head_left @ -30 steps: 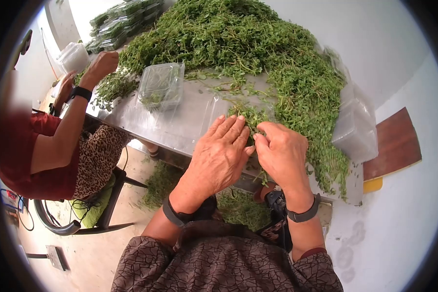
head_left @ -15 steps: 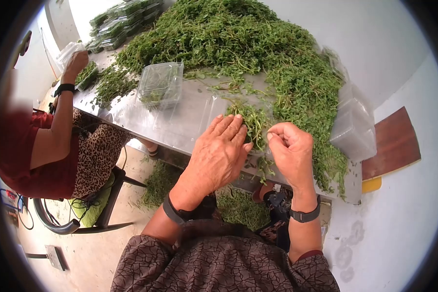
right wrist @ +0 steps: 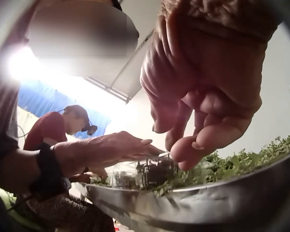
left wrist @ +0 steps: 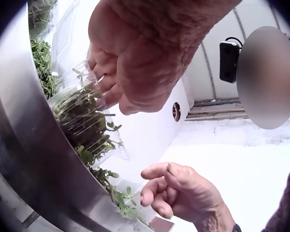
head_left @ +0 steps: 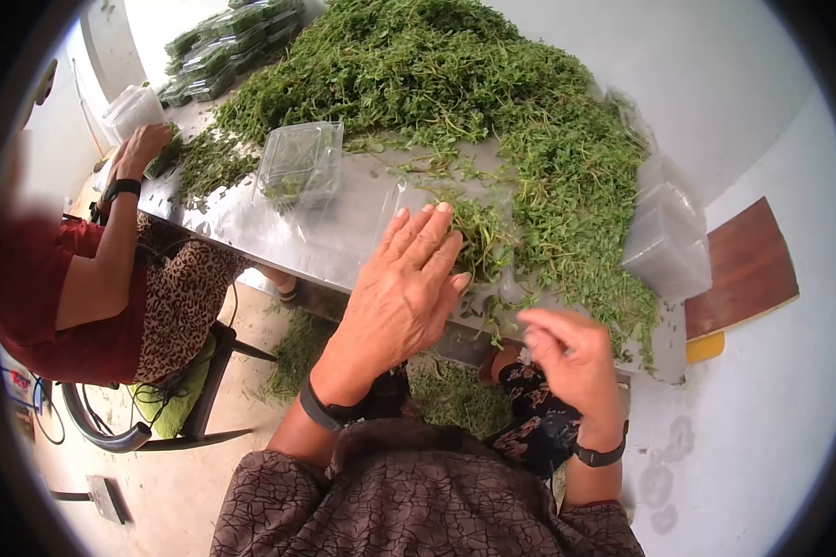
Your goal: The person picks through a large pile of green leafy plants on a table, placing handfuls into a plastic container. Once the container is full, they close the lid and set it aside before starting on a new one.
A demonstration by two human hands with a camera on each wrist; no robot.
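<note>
My left hand point(head_left: 404, 283) lies with straight fingers over the near side of a clear plastic box of green leafy stems point(left wrist: 84, 118) at the table's front edge. In the left wrist view its fingertips are right at the box's upper rim; in the head view the hand covers much of the box. Some stems hang over the side. My right hand point(head_left: 571, 357) is off the front edge, to the right of the box, fingers loosely bent and nothing visible between them. A large heap of greens point(head_left: 418, 65) covers the back and right of the table.
A lidded clear box point(head_left: 299, 165) stands left of centre on the metal table point(head_left: 344, 227). Stacked empty boxes point(head_left: 669, 232) are at the right edge, filled ones point(head_left: 228, 51) at the back left. Another person point(head_left: 93, 278) sits working at the left.
My right hand has drawn away from the greens, back toward my body and to the right. My left hand stays over the box. The other person's hands have moved lower.
</note>
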